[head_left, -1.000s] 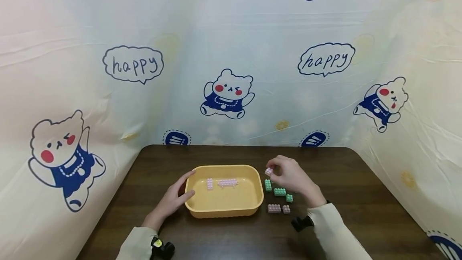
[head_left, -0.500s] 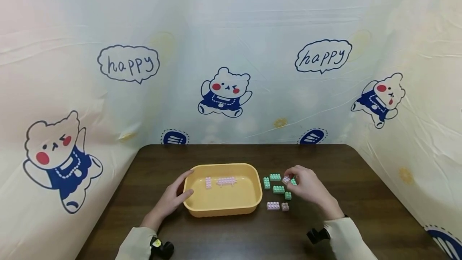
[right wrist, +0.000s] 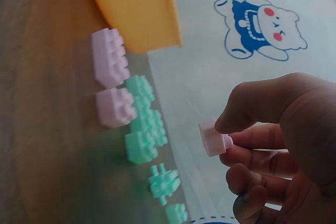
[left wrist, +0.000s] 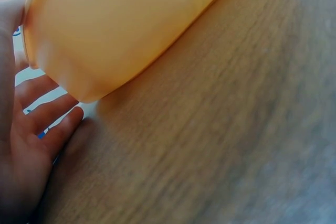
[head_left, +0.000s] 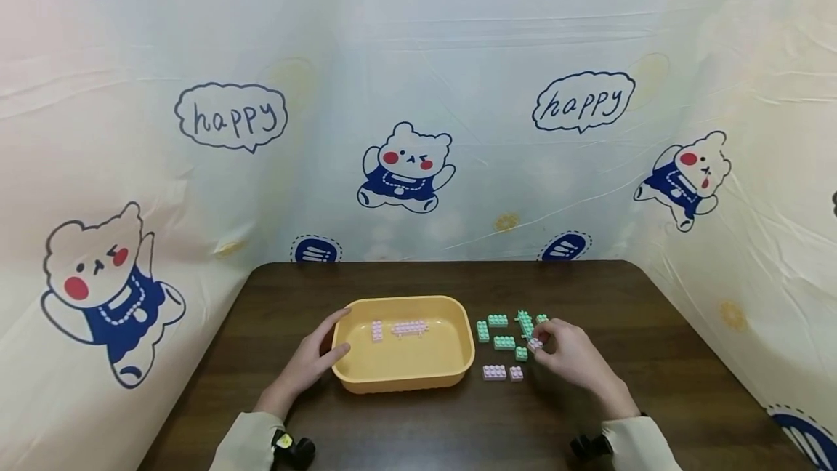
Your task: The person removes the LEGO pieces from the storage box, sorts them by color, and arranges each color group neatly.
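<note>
In the head view my left hand [head_left: 312, 356] holds the left side of a yellow plastic tray [head_left: 405, 378]. Its thumb lies over the rim while the other fingers stay along the outer wall, as the left wrist view shows. Inside the tray lie a small pink brick [head_left: 377, 331] and a longer pink piece [head_left: 410, 328] with pegs sticking out. My right hand [head_left: 578, 358] pinches a small pink toy brick [right wrist: 212, 139] between thumb and fingers, raised above the table in the right wrist view. Close by that hand are several green bricks [head_left: 504, 343] and a green pegged piece [head_left: 525, 324].
Two pink bricks, one longer [head_left: 494, 373] and one small [head_left: 516, 373], lie right of the tray, nearer me than the green ones. The dark wooden table [head_left: 418, 435] ends at a patterned curtain [head_left: 497, 93] behind and at both sides.
My right hand has moved right and nearer me with the pink brick still pinched, uncovering green pieces behind it. My left hand stays at the tray.
</note>
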`<state>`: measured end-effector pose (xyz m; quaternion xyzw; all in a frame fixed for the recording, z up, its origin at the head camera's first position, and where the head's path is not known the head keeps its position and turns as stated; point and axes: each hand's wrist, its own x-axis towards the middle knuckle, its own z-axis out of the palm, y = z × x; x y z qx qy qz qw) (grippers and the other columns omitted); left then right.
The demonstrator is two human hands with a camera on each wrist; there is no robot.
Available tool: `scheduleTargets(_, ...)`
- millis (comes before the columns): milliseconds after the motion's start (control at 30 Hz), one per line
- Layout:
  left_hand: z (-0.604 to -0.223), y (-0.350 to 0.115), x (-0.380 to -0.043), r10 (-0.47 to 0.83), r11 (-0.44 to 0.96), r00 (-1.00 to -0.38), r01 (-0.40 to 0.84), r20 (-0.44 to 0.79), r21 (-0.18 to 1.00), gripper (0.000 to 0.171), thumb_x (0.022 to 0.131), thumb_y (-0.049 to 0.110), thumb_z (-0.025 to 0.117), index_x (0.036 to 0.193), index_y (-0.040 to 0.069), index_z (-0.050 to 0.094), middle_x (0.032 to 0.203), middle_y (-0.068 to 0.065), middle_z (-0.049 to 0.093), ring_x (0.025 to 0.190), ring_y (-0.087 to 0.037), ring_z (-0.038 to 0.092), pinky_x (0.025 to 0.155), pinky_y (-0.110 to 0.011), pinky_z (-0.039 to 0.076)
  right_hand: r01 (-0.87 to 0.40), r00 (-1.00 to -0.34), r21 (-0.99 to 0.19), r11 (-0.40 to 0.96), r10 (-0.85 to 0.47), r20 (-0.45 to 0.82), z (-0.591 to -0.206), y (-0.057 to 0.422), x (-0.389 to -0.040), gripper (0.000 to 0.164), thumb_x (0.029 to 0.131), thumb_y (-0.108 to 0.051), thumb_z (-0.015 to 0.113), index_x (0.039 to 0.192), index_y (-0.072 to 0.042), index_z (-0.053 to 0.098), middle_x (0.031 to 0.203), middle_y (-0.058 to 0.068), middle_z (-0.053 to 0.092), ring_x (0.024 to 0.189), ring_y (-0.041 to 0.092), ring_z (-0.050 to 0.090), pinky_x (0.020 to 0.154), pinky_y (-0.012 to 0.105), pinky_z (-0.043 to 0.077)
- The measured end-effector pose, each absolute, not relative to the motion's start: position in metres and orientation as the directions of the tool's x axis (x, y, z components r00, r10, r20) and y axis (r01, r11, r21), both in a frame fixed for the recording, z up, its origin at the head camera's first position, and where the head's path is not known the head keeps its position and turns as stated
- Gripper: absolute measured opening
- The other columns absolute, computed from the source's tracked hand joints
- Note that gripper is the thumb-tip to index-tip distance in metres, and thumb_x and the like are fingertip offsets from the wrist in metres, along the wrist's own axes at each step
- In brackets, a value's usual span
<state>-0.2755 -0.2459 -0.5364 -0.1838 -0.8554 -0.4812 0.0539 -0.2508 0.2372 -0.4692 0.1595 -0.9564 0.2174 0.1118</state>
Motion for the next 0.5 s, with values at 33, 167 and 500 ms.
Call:
scheduleTargets(33, -0.537, -0.246, -0.275, 0.262, 0.47, -0.928, 0.361, 0.263, 0.805, 0.061, 0.095, 0.028, 0.061, 0.15, 0.023, 0.035, 0.153, -0.013, 0.038, 0.132, -0.035, 0.048, 0.101, -0.054, 0.043, -0.345, -0.928, -0.376, 0.86, -0.251, 0.276, -0.471, 0.238, -0.25, 0.017, 0.073, -0.013, 0.076, 0.089, -0.014, 0.069, 0.082, -0.006, 0.059, 0.073, 0.008, 0.054, 0.066, 0.029, 0.047)
scheduleTargets(167, -0.536, -0.245, -0.274, 0.255, 0.468, -0.934, 0.344, 0.248, 0.814, 0.061, 0.095, 0.03, 0.062, 0.15, 0.025, 0.035, 0.153, -0.011, 0.039, 0.132, -0.033, 0.048, 0.101, -0.054, 0.043, -0.318, -0.94, -0.377, 0.87, -0.237, 0.245, -0.478, 0.241, -0.247, 0.02, 0.073, -0.013, 0.075, 0.091, -0.013, 0.068, 0.083, -0.006, 0.058, 0.071, 0.008, 0.052, 0.065, 0.028, 0.046)
scheduleTargets(500, -0.534, -0.245, -0.274, 0.255, 0.475, -0.936, 0.34, 0.243, 0.811, 0.062, 0.095, 0.031, 0.063, 0.15, 0.024, 0.035, 0.153, -0.011, 0.039, 0.131, -0.031, 0.049, 0.098, -0.038, 0.046, -0.28, -0.952, -0.375, 0.883, -0.207, 0.224, -0.49, 0.243, -0.245, 0.019, 0.07, -0.014, 0.074, 0.088, -0.015, 0.068, 0.081, -0.007, 0.058, 0.072, 0.008, 0.053, 0.066, 0.03, 0.046)
